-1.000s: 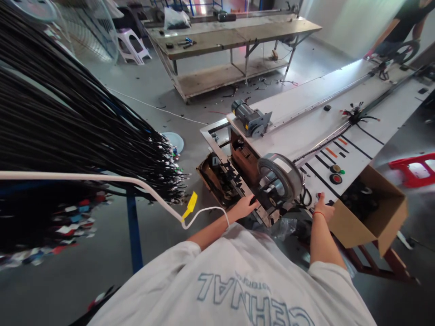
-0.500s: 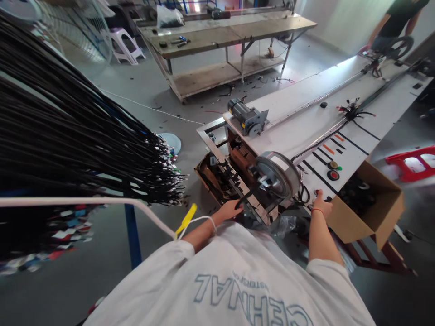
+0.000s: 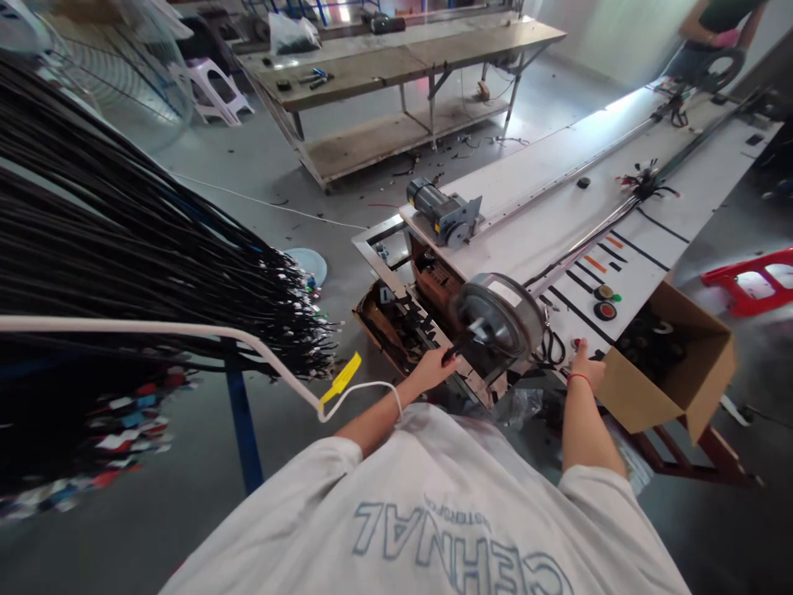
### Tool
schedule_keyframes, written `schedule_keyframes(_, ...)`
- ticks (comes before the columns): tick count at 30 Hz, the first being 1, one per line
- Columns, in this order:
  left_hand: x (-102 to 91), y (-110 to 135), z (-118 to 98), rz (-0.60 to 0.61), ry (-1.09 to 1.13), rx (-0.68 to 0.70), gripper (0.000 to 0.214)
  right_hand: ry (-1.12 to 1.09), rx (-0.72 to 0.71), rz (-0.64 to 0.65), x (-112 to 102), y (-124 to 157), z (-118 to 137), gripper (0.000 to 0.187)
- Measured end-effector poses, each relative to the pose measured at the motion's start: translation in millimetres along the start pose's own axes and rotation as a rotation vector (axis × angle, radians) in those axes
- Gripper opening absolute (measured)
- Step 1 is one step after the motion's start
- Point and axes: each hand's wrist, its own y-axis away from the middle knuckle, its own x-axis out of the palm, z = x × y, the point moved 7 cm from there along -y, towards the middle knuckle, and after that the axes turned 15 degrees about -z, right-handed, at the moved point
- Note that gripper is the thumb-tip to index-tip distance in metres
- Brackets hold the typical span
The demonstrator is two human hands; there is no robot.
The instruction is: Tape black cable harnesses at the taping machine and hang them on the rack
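Observation:
My left hand [image 3: 434,368] is closed around a black strip-like piece [image 3: 458,343], perhaps a cable end, which points toward the hub of a large grey wheel [image 3: 500,312]. I cannot make out whether the piece touches the hub. At the near edge of the white bench [image 3: 533,231], my right hand [image 3: 586,368] has a finger stretched to a small red knob or button [image 3: 577,343] and its thumb apart. A loop of black cable [image 3: 553,345] hangs between the wheel and that hand. Two round buttons [image 3: 605,311] and several black and orange strips lie beyond it.
An open cardboard box [image 3: 706,372] with dark parts stands at the right. Many black cables [image 3: 186,273] hang at the left, near a white rail [image 3: 154,327] with a yellow tag [image 3: 339,382]. A motor [image 3: 441,211] sits on the bench; a person [image 3: 719,37] stands at its far end.
My left hand has moved up and to the right, bringing the black piece closer to the wheel's hub. My right hand stays by the red knob. The view has shifted slightly.

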Motion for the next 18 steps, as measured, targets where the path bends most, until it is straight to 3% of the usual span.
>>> schedule_keyframes(7,3.4,-12.7,-6.4,-0.010,-0.020,-0.008,0.025,0.012,-0.010,0.004,0.9,-0.5,-0.5,0.082)
schedule_keyframes(18,6.6,-8.6,-4.8,-0.006,0.022,0.004,0.033,0.014,0.015,0.006,0.1,0.1,-0.3,0.081)
